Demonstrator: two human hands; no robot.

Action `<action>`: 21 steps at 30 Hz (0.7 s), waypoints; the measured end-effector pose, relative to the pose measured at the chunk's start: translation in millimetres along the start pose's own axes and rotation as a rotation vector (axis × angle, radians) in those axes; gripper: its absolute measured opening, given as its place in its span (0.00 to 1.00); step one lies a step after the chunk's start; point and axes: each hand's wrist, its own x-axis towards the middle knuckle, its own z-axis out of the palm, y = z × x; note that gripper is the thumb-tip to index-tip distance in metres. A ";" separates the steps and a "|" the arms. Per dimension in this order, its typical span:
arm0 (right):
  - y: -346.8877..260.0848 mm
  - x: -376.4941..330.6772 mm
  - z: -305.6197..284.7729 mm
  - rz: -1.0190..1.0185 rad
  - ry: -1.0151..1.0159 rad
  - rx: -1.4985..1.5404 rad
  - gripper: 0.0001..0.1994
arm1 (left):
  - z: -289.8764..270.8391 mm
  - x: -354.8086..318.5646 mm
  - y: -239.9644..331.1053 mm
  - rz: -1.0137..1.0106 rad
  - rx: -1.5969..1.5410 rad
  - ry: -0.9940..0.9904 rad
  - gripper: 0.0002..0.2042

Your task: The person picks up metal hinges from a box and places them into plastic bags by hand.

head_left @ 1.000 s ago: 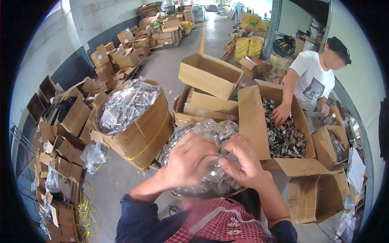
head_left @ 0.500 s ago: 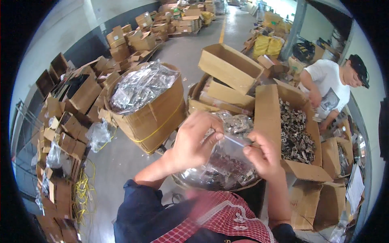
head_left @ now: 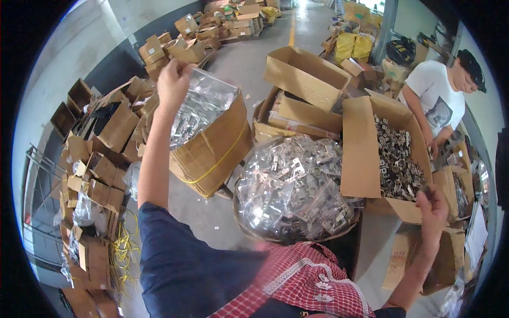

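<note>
1. Half a second ago both hands were together over the middle heap; since then the person's left hand (head_left: 174, 85) has swung out left and the right hand (head_left: 433, 205) out right, and the flat, clear plastic bag (head_left: 213, 84) has gone left too
2. That bag now slants above the tall tan cardboard box bound with yellow strap (head_left: 214, 153), its corner at the left fingertips; I cannot tell whether they grip it
3. The right fingers curl inward near the front flap of the open tan cardboard box (head_left: 360, 153) of loose dark-and-silvery metal parts (head_left: 400, 161); I cannot tell whether they hold anything
4. Between the hands sits a rounded heap of clear plastic bags filled with silvery metal pieces (head_left: 297, 183)
5. A co-worker in a white T-shirt (head_left: 432, 93) stands beyond the open box
</note>
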 end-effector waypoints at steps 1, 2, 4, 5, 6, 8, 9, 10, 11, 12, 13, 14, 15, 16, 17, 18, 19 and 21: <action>17.8 -1.2 -16.9 0.006 0.044 -0.057 0.11 | -4.8 6.7 -15.7 0.126 0.153 0.080 0.08; 18.6 -4.9 -33.8 0.061 0.086 -0.051 0.13 | -2.3 11.3 -29.7 0.252 0.289 0.159 0.07; 38.6 -20.1 -64.6 0.056 0.259 -0.124 0.14 | 12.3 12.8 -55.2 0.239 0.255 0.210 0.06; 45.5 -28.8 -78.2 0.096 0.246 -0.090 0.14 | 17.4 9.0 -73.9 0.177 0.290 0.191 0.05; 50.5 -38.8 -91.5 0.139 0.233 -0.060 0.15 | 22.2 1.2 -87.9 0.149 0.219 0.146 0.04; 58.5 -60.8 -104.3 0.190 0.211 -0.093 0.15 | 27.7 -21.1 -110.5 0.124 0.241 -0.011 0.06; 60.3 -71.9 -105.7 0.261 0.200 -0.052 0.14 | 28.3 -34.3 -121.1 0.055 0.311 -0.215 0.08; 60.6 -84.5 -109.6 0.331 0.193 -0.016 0.14 | 32.3 -47.6 -128.2 -0.015 0.374 -0.419 0.10; 62.1 -90.1 -125.9 0.363 -0.022 -0.109 0.15 | 35.2 -62.4 -131.7 -0.011 0.448 -0.537 0.11; 65.7 -100.4 -134.0 0.371 -0.028 -0.110 0.15 | 36.9 -76.3 -135.3 -0.007 0.521 -0.654 0.13; 59.9 -110.1 -137.8 0.380 0.001 -0.117 0.15 | 48.3 -83.9 -112.6 -0.091 0.489 -0.677 0.13; 65.2 -116.1 -138.8 0.373 0.000 -0.099 0.16 | 40.5 -87.5 -112.9 -0.104 0.510 -0.678 0.13; 86.5 -128.8 -145.2 0.440 0.238 -0.064 0.16 | 33.4 -88.8 -116.6 -0.147 0.598 -0.711 0.14; 94.8 -131.8 -154.2 0.442 0.225 -0.059 0.16 | 32.6 -87.3 -116.9 -0.184 0.677 -0.745 0.14; 88.7 -133.3 -162.5 0.435 0.178 -0.029 0.16 | 45.8 -83.6 -112.2 -0.197 0.661 -0.740 0.14; 82.2 -133.6 -170.8 0.428 0.129 0.002 0.17 | 58.2 -82.6 -107.3 -0.201 0.654 -0.752 0.14; 62.0 -132.6 -167.7 0.489 0.141 -0.133 0.18 | 69.3 -82.6 -98.5 -0.135 0.620 -0.740 0.14; 61.9 -132.5 -161.9 0.473 0.132 -0.119 0.20 | 77.4 -91.4 -96.9 -0.087 0.604 -0.729 0.14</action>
